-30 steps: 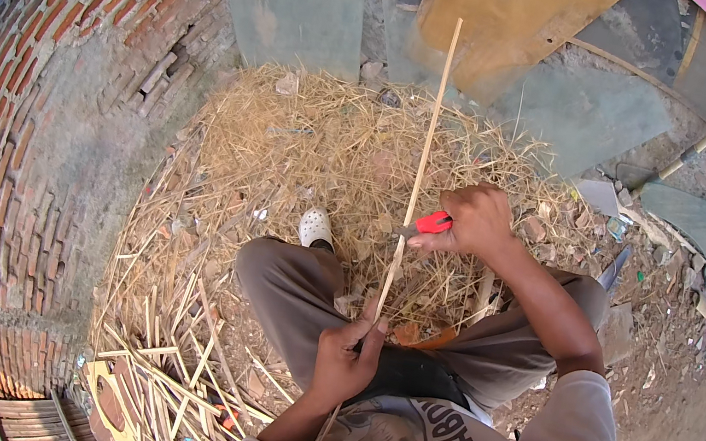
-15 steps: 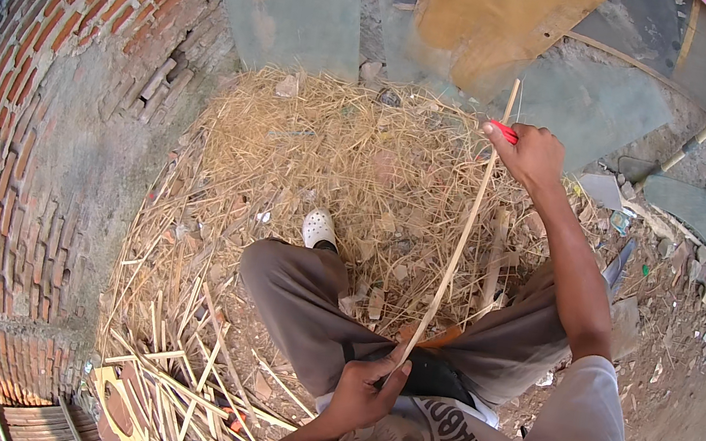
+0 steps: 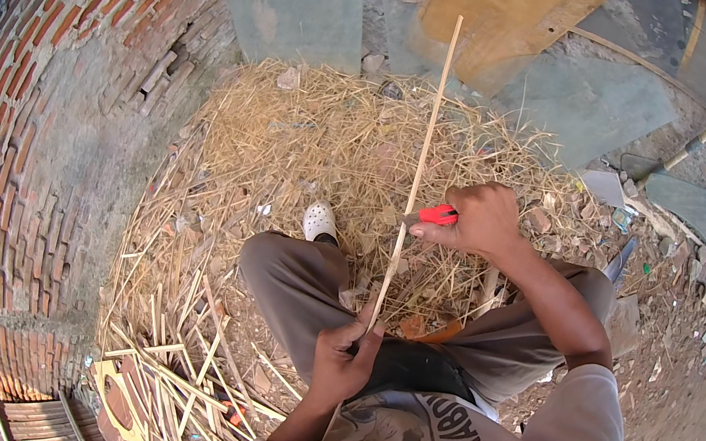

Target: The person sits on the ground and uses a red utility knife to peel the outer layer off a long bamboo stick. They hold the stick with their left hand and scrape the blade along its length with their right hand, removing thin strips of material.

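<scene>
A long, thin, pale strip (image 3: pixel 428 140), which looks like split bamboo, runs almost upright in the picture from my lap out past my feet. Its near end is gripped in my left hand (image 3: pixel 346 357), thumb along the strip, close to my waist. My right hand (image 3: pixel 479 221) is closed round a red-handled cutter knife (image 3: pixel 438 215). The tip of the knife and my right thumb meet the strip about midway along it. The blade itself is mostly hidden against the strip.
Straw-like shavings (image 3: pixel 320 136) cover the ground ahead. At lower left lies a heap of pale strips (image 3: pixel 191 380). A brick wall (image 3: pixel 17 164) stands on the left. Grey-green sheets (image 3: pixel 292 0) and a tan board (image 3: pixel 500 12) are at the back. My white clog (image 3: pixel 318 219) rests among the shavings.
My right hand with the knife has come from near the strip's far end back toward me, to its middle. The strip's far end has swung left, and my left hand has shifted slightly left.
</scene>
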Motion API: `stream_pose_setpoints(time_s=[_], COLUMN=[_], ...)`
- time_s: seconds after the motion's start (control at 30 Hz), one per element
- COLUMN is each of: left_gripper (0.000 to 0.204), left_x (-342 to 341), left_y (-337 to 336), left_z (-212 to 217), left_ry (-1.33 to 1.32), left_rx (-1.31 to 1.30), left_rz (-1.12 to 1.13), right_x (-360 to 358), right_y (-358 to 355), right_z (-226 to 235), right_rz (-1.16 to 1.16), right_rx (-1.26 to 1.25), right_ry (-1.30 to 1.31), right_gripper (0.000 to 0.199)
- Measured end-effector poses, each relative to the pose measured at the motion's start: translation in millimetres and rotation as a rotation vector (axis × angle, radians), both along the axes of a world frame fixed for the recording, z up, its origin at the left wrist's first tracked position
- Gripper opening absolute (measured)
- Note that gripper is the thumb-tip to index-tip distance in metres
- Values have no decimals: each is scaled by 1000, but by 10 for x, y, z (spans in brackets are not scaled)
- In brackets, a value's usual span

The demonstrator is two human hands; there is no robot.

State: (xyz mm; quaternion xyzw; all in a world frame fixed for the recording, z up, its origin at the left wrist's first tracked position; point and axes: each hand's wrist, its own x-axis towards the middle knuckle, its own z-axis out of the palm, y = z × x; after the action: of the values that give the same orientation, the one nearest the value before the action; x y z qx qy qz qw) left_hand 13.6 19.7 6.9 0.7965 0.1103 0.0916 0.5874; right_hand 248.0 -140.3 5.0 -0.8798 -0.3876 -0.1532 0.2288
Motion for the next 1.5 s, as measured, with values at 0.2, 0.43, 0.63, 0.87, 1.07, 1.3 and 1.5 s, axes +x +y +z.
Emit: stream_pose_setpoints(time_s=[0.2,0.43,0.63,0.87,1.07,1.3,1.5], left_gripper=[37,35,36,39,40,38,34], left_x=[10,42,-33,-206,-261,-637,-820], left_y=[-26,-31,-85,-68,-30,-83,-2], left_z=[23,112,168,104,203,167,160], left_ry=[-4,5,7,53,124,243,262], left_rx=[29,83,104,142,203,48,-7], left_rz=[-5,-25,-54,-79,-150,-202,-264], right_x=[-70,232,530,422,606,1223,1665], right_y=[50,48,-32,-22,-150,-523,-889], right_z=[-51,-94,-107,-179,-122,-82,-197], right_rz=[49,-20,-229,-179,-206,-531,-853], right_rx=[0,-18,-16,-72,-68,-62,65], right_ry=[-15,-54,-36,19,28,85,331], right_gripper=[73,75,72,78,79,79,88])
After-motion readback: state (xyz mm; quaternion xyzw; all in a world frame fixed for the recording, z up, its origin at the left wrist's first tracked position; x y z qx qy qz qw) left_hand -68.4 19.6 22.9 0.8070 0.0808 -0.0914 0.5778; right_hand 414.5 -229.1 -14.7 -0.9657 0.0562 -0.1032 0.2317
